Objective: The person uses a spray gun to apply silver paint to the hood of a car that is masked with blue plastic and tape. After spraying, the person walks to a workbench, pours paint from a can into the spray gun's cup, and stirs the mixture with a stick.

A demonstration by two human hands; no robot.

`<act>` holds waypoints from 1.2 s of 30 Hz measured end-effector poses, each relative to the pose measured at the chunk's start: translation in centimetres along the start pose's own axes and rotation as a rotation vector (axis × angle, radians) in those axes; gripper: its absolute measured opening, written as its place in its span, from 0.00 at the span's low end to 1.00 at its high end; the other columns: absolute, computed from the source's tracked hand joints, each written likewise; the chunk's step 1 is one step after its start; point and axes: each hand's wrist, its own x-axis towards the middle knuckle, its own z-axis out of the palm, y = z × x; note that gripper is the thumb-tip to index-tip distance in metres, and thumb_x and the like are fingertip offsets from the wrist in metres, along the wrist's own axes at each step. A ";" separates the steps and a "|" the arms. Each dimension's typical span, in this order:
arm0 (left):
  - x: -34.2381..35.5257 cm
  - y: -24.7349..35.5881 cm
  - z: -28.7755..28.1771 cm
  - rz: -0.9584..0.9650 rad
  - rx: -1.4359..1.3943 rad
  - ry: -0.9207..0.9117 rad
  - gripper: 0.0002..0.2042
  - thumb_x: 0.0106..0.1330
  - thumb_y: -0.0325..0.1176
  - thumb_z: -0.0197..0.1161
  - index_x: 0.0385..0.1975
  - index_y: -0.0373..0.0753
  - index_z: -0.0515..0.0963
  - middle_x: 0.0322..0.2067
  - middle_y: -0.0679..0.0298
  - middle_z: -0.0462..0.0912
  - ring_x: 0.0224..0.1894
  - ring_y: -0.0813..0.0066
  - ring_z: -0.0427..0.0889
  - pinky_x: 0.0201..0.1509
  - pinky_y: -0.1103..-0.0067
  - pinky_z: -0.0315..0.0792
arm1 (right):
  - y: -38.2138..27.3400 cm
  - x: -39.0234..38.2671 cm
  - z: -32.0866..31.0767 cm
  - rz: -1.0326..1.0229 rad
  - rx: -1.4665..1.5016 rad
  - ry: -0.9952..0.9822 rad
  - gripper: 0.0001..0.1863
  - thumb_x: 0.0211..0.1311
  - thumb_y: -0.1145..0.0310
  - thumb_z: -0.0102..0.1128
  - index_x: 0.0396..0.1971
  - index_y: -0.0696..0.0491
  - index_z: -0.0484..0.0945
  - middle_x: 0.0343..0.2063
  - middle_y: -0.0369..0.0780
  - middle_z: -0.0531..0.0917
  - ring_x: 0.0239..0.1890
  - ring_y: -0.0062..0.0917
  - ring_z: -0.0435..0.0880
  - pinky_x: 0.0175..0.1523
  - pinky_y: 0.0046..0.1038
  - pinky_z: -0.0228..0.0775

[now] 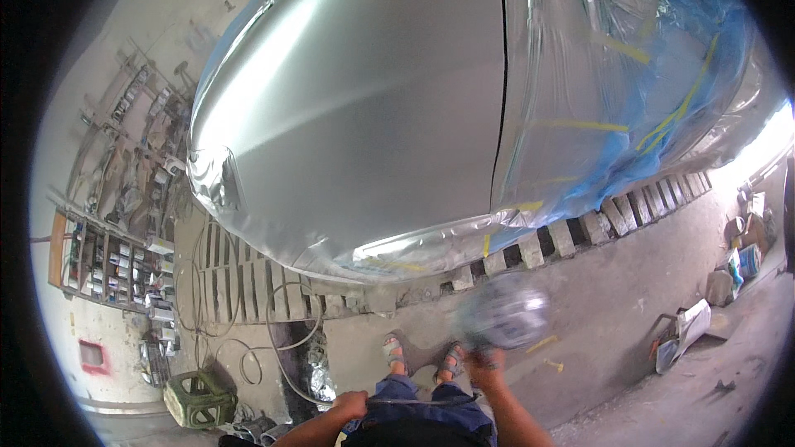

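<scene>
My left hand (349, 404) is closed around a thin dark air hose (406, 402). The hose crosses in front of my legs toward my right wrist. My right hand (485, 362) grips a spray gun, whose rounded silvery cup (505, 312) is smeared by motion; its handle and trigger cannot be made out. Beyond my hands stands a car with a smooth silver-grey hood (373, 116). Clear and blue masking film (613, 132), held by yellow tape, covers the car's right part. Both hands are apart from the hood.
Hose loops (248, 356) lie on the floor at left, near a green plastic crate (199, 400). Slatted grating (236, 273) runs along the car. Shelves with cans and tools (116, 269) line the left wall. A tilted white panel (686, 333) and containers stand at right.
</scene>
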 end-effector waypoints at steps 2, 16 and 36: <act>0.6 -0.1 0.3 0.003 -0.013 0.022 0.14 0.54 0.37 0.53 0.39 0.41 0.77 0.39 0.51 0.80 0.45 0.52 0.79 0.49 0.63 0.72 | 1.8 -0.2 -3.7 0.232 0.572 0.363 0.12 0.58 0.60 0.59 0.29 0.55 0.77 0.25 0.37 0.79 0.31 0.29 0.76 0.38 0.38 0.67; 0.5 1.4 -1.3 -0.005 -0.054 0.135 0.15 0.54 0.39 0.53 0.39 0.42 0.77 0.41 0.51 0.80 0.45 0.51 0.79 0.50 0.62 0.71 | -3.6 -2.1 -10.2 -0.238 0.466 0.309 0.15 0.63 0.60 0.55 0.43 0.54 0.70 0.25 0.37 0.75 0.23 0.21 0.72 0.27 0.25 0.65; 1.8 4.8 -3.6 0.075 -0.224 0.179 0.17 0.58 0.49 0.51 0.41 0.51 0.79 0.40 0.53 0.81 0.43 0.51 0.79 0.47 0.62 0.72 | -11.7 -2.9 -21.0 -0.543 -0.624 0.090 0.17 0.61 0.60 0.53 0.49 0.46 0.72 0.44 0.38 0.75 0.42 0.32 0.72 0.50 0.37 0.59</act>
